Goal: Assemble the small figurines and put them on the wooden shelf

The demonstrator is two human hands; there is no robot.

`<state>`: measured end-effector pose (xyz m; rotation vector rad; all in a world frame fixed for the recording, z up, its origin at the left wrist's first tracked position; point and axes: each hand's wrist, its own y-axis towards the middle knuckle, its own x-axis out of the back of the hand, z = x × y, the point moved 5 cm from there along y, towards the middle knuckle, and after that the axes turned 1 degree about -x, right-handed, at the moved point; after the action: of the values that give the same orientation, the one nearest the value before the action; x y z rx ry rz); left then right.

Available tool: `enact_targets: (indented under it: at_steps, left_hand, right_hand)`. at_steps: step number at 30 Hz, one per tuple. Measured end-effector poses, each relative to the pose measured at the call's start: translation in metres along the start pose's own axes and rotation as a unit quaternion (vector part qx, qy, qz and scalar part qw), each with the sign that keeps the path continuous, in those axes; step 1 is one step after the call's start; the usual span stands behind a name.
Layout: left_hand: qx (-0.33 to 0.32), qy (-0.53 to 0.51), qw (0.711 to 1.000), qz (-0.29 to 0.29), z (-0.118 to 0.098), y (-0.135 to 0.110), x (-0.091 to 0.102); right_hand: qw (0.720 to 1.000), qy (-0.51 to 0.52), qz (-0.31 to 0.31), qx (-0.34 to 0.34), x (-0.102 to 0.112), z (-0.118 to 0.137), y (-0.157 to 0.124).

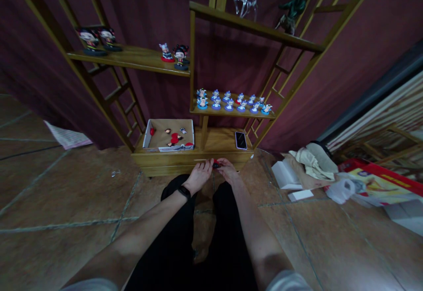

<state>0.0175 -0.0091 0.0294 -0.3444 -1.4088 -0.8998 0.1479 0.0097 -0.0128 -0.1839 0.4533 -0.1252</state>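
Note:
My left hand [199, 174] and my right hand [228, 170] meet in front of the low wooden shelf base [185, 156]. Both pinch a small red and black figurine part [216, 164] between their fingertips. A thin pale strip [199, 160] runs left from my left fingers. A black band sits on my left wrist. Just behind, an open cardboard box [168, 139] holds several small red and black figurine pieces. My knees in black trousers lie under my arms.
A phone [241, 140] lies on the shelf base. Several blue figurines [231, 102] line the middle shelf; dark-haired dolls [180, 56] stand higher up. White boxes, cloth and a red carton [380, 181] clutter the floor at right. A paper [68, 137] lies at left.

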Motion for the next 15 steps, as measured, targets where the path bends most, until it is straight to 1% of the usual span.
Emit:
enact_targets:
  at_steps: [6, 10, 13, 15]
  left_hand:
    - [0.007, -0.015, 1.000, 0.003, 0.001, 0.001, 0.000]
    - [0.014, -0.025, 1.000, 0.009, 0.002, 0.002, 0.001]
    - [0.049, -0.074, 0.996, 0.018, 0.009, 0.003, -0.002]
    - [0.097, -0.145, 0.984, 0.032, 0.017, 0.005, -0.007]
  right_hand:
    - [1.000, -0.011, -0.009, 0.013, 0.000, 0.001, -0.001]
    - [1.000, -0.006, -0.004, 0.009, 0.000, 0.001, -0.001]
    - [1.000, -0.006, 0.004, 0.003, 0.000, 0.000, 0.000]
    - [1.000, -0.005, 0.006, -0.004, 0.001, -0.001, 0.001]
